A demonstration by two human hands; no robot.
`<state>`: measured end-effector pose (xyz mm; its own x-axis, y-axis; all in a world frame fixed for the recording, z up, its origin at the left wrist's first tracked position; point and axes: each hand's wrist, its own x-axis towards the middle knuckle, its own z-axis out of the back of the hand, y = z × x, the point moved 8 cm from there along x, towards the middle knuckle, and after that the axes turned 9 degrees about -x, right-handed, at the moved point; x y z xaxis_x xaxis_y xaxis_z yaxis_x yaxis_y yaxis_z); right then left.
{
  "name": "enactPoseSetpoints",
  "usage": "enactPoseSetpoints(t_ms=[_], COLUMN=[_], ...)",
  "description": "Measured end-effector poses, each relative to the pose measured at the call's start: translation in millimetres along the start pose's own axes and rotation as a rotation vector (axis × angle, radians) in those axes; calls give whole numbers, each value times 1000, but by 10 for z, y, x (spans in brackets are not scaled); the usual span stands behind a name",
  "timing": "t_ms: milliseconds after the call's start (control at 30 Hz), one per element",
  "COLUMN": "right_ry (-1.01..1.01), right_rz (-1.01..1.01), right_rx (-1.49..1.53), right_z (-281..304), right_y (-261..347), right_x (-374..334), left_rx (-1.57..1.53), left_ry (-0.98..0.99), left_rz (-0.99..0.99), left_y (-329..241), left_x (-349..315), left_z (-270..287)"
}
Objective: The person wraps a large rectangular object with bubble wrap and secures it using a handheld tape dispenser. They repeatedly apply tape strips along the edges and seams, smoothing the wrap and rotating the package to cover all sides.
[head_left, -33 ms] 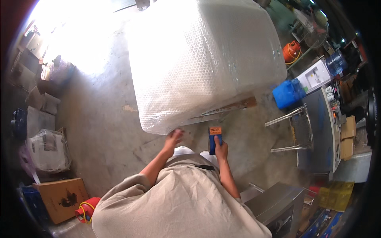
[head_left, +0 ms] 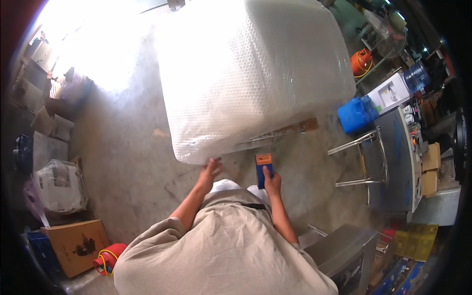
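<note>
A large box-like bundle in bubble wrap [head_left: 221, 93] stands in front of me, its top pale with glare. My left hand [head_left: 211, 172] is at the bundle's near left corner with fingers apart; I cannot tell whether the fingertips touch the wrap. My right hand [head_left: 273, 184] grips an oblong blue thing with an orange end [head_left: 263, 172], thumb along its upper face and the orange end pointing away from me. Its exact kind does not show. Under the bundle's near edge, a brown wooden board [head_left: 309, 125] sticks out to the right.
At right stand a metal-framed chair [head_left: 364, 157], a grey table [head_left: 393, 162], a blue jerrycan [head_left: 357, 115] and an orange gas cylinder [head_left: 361, 62]. A steel cabinet [head_left: 344, 250] is close behind my right arm. At left are a cardboard box [head_left: 76, 246] and a red cylinder [head_left: 109, 258].
My left hand has shifted slightly left and away from me, its fingers more spread. The right hand and the blue and orange thing have moved a little left and away from me.
</note>
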<state>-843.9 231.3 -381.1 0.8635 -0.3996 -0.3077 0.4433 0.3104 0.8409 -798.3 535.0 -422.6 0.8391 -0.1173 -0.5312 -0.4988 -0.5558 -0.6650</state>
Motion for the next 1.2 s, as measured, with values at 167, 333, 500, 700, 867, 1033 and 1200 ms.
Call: enactPoseSetpoints(t_ms=[167,333,500,700,867,1033,1200], right_ry=[204,224,138,162,161,156,132], right_rz=[353,435,454,229,208,58,-15], right_rx=[-37,-208,-251,-314,-318,-403,-374], right_z=[-435,-991,-1154,-1106,-1158,-1097,-1128], right_y=[1131,1357,1215,845,673,356,366], right_x=[-136,14,160,315,404,543,475], left_rx=[-264,75,320,429,506,325,377], left_ry=[-146,-249,-339,-404,-408,-326,-311], left_rz=[-186,-215,-248,-334,-224,-221,-174], left_y=[-72,-98,-226,-334,-339,-361,-380], left_x=[119,402,382,291,283,223,205], left_z=[375,505,594,533,544,468,503])
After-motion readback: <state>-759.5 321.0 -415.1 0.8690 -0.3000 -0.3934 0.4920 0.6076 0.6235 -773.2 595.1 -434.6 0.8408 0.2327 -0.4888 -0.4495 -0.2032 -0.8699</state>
